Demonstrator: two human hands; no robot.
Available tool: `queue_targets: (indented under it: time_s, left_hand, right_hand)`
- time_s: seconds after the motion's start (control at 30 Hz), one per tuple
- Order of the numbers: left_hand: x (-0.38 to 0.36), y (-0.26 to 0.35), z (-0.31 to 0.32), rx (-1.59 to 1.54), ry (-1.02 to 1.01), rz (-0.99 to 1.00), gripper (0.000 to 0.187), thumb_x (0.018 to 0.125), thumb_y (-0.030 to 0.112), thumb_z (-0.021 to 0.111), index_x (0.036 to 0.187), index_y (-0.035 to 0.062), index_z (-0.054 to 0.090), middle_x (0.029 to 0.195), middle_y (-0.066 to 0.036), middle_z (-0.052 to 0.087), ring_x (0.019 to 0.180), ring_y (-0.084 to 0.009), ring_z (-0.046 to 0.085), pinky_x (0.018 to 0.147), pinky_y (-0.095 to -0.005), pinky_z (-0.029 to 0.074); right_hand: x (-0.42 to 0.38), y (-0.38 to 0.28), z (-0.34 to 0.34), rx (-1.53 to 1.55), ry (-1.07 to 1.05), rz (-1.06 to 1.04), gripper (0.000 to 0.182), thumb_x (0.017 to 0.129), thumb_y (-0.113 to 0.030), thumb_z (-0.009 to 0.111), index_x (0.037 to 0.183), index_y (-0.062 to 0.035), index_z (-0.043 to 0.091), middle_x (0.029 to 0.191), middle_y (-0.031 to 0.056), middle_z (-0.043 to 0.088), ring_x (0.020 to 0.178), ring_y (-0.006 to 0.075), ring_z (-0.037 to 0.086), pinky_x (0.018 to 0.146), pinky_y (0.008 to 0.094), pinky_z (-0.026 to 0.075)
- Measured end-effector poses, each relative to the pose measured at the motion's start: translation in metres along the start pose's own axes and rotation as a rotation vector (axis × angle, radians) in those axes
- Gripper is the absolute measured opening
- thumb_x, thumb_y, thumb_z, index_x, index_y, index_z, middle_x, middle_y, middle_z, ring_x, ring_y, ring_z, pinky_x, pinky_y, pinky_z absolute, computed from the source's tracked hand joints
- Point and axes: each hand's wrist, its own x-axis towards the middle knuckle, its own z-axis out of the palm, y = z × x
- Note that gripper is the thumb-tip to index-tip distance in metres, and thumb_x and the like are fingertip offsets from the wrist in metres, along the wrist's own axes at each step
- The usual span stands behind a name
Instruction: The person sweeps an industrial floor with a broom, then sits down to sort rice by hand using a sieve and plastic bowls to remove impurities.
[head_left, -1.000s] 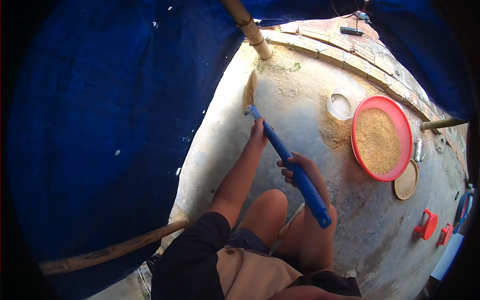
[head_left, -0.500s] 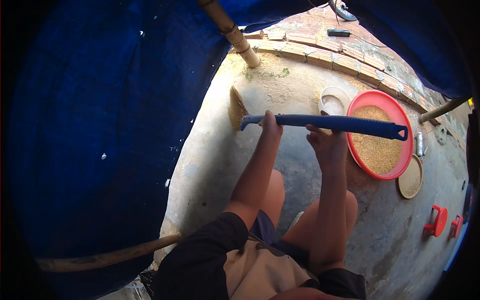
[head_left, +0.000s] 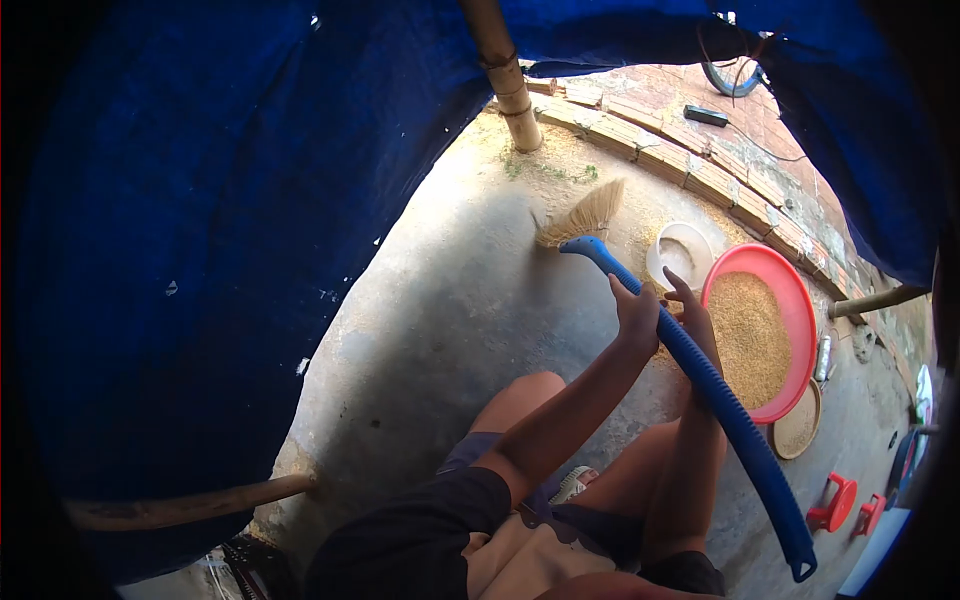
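Note:
A broom with a blue ribbed plastic handle point(head_left: 735, 420) and pale straw bristles point(head_left: 590, 214) crosses in front of me, its head over the concrete floor. My left hand point(head_left: 637, 312) is closed around the upper part of the handle, thumb up. My right hand point(head_left: 690, 312) is just beside it, fingers stretched out and apart; the handle lies across its wrist and hides part of the palm. Near my right hand stands a red basin point(head_left: 812, 310) of golden grain point(head_left: 748, 345), with a white bucket point(head_left: 708, 242) beside it.
Low brick edging point(head_left: 665, 160) runs behind the basin. A bamboo pole point(head_left: 515, 105) and blue tarp point(head_left: 180, 280) close off the left. A round tray point(head_left: 797, 425) sits by the basin. Red stools point(head_left: 832, 503) are at lower right.
The broom has turned from level to slanting, its bristles swinging right toward the bucket and its handle end dropping down. Both hands have moved, the left one rightward and closer to the right one.

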Motion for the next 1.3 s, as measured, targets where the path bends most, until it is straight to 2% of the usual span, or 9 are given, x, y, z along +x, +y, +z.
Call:
queue_targets:
  time_s: [0.07, 0.2, 0.37, 0.5, 0.57, 0.9, 1.07, 1.17, 1.3]
  left_hand:
    - [0.004, 0.002, -0.001, -0.072, -0.019, -0.005, 0.082, 0.084, 0.004, 0.046, 0.145, 0.0068, -0.009, 0.101, -0.017, 0.046, 0.074, -0.0211, 0.055, 0.055, -0.0343, 0.050]
    - [0.025, 0.007, -0.008, -0.053, 0.006, 0.025, 0.074, 0.086, 0.009, 0.043, 0.147, 0.0112, 0.002, 0.113, -0.019, 0.046, 0.088, -0.0212, 0.055, 0.066, -0.0367, 0.051]
    - [0.022, 0.046, -0.053, 0.162, -0.431, -0.030, 0.057, 0.094, 0.025, 0.041, 0.146, 0.0109, 0.022, 0.120, -0.008, 0.049, 0.098, -0.0184, 0.054, 0.084, -0.0362, 0.046]
    - [0.047, 0.070, -0.115, 0.475, -0.677, -0.047, 0.062, 0.088, 0.025, 0.050, 0.145, 0.0141, 0.026, 0.125, -0.012, 0.047, 0.108, -0.0234, 0.051, 0.083, -0.0380, 0.046]
    - [0.074, 0.064, -0.146, 1.322, -0.235, 0.905, 0.079, 0.078, 0.023, 0.065, 0.146, 0.0198, 0.025, 0.131, -0.018, 0.042, 0.115, -0.0323, 0.046, 0.090, -0.0429, 0.043]
    - [0.084, 0.051, -0.129, 1.586, -0.260, 1.023, 0.099, 0.064, 0.021, 0.079, 0.145, 0.0316, 0.022, 0.142, -0.022, 0.026, 0.130, -0.0475, 0.027, 0.103, -0.0532, 0.030]
    - [0.112, 0.060, -0.164, 1.493, 0.053, 1.185, 0.035, 0.074, 0.022, 0.070, 0.106, 0.0177, 0.060, 0.131, -0.016, 0.047, 0.124, -0.0438, 0.038, 0.103, -0.0516, 0.029]
    - [0.113, 0.068, -0.193, 1.367, 0.128, 1.275, 0.014, 0.078, 0.022, 0.066, 0.088, 0.0133, 0.062, 0.115, -0.012, 0.059, 0.119, -0.0404, 0.045, 0.102, -0.0504, 0.029]
    - [0.114, 0.070, -0.216, 1.339, 0.324, 1.265, 0.018, 0.076, 0.022, 0.068, 0.086, 0.0099, 0.059, 0.108, -0.009, 0.062, 0.114, -0.0382, 0.048, 0.101, -0.0498, 0.030]
  right_hand:
    - [0.006, -0.011, 0.002, -0.001, -0.034, -0.053, 0.045, 0.089, -0.003, 0.053, 0.132, -0.0111, 0.046, 0.110, 0.0134, 0.056, 0.083, 0.0092, 0.058, 0.070, 0.0230, 0.049]
    - [0.012, -0.020, 0.007, 0.053, -0.077, -0.214, 0.043, 0.090, -0.004, 0.053, 0.131, -0.0102, 0.045, 0.111, 0.0128, 0.056, 0.086, 0.0102, 0.059, 0.073, 0.0239, 0.049]
    - [0.001, -0.017, 0.030, 0.190, -0.092, -0.378, 0.040, 0.091, -0.005, 0.053, 0.130, -0.0091, 0.045, 0.113, 0.0120, 0.056, 0.089, 0.0115, 0.059, 0.076, 0.0251, 0.049]
    - [-0.011, -0.029, 0.033, 0.456, 0.040, -0.111, 0.035, 0.091, -0.005, 0.054, 0.124, -0.0038, 0.044, 0.107, 0.0069, 0.055, 0.101, 0.0127, 0.054, 0.087, 0.0270, 0.046]
    - [-0.013, -0.024, 0.037, 0.386, 0.128, -0.141, 0.026, 0.092, -0.008, 0.055, 0.116, -0.0039, 0.047, 0.100, 0.0061, 0.056, 0.095, 0.0112, 0.056, 0.084, 0.0258, 0.047]
    - [-0.031, -0.045, 0.047, 0.580, 0.255, -0.078, 0.020, 0.088, -0.011, 0.063, 0.101, -0.0052, 0.050, 0.094, 0.0066, 0.056, 0.088, 0.0109, 0.057, 0.080, 0.0229, 0.049]
    - [-0.037, -0.055, 0.051, 0.616, 0.122, -0.049, 0.021, 0.081, -0.001, 0.063, 0.098, -0.0050, 0.052, 0.093, 0.0063, 0.056, 0.091, 0.0124, 0.056, 0.084, 0.0248, 0.046]
    - [-0.029, -0.058, 0.065, 0.639, 0.017, -0.033, 0.023, 0.079, 0.002, 0.062, 0.099, -0.0053, 0.054, 0.104, 0.0108, 0.060, 0.101, 0.0150, 0.056, 0.088, 0.0263, 0.044]
    - [-0.020, -0.064, 0.079, 0.597, -0.131, -0.062, 0.026, 0.079, 0.006, 0.060, 0.101, -0.0057, 0.055, 0.115, 0.0153, 0.060, 0.111, 0.0187, 0.054, 0.092, 0.0287, 0.044]
